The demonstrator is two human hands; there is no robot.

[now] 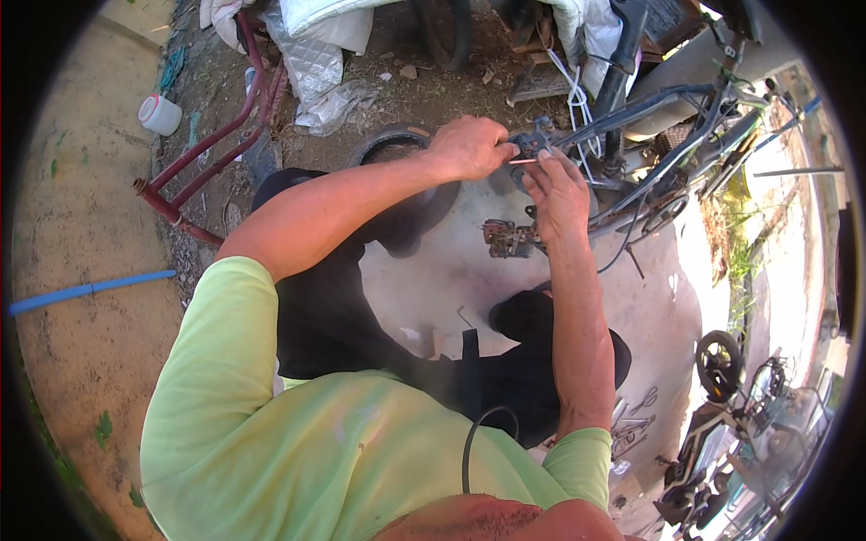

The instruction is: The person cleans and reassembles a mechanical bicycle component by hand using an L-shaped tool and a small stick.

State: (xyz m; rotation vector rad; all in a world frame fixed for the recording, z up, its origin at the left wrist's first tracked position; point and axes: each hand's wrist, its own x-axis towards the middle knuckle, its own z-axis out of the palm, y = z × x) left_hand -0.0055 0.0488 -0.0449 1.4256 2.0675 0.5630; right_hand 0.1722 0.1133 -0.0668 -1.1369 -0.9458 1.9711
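Note:
Both my hands are at the end of a dark motorcycle frame (663,110). My left hand (467,147) is closed, its fingers curled beside a blue-grey metal bracket (534,140). What those fingers hold, if anything, is hidden. My right hand (559,194) pinches a thin copper-coloured rod (523,161) between thumb and fingers, just below the bracket. The rod's other end reaches toward my left fingertips. A rusty mechanical part (507,238) sits below my right hand, near its wrist.
A black tyre (437,206) lies beyond my left knee. A red metal frame (203,180) and a white plastic tub (160,114) are at left. Hand tools (631,433) lie on the concrete at right, near a wheel (719,365) and motorcycle parts. A bent hex key (465,317) lies between my legs.

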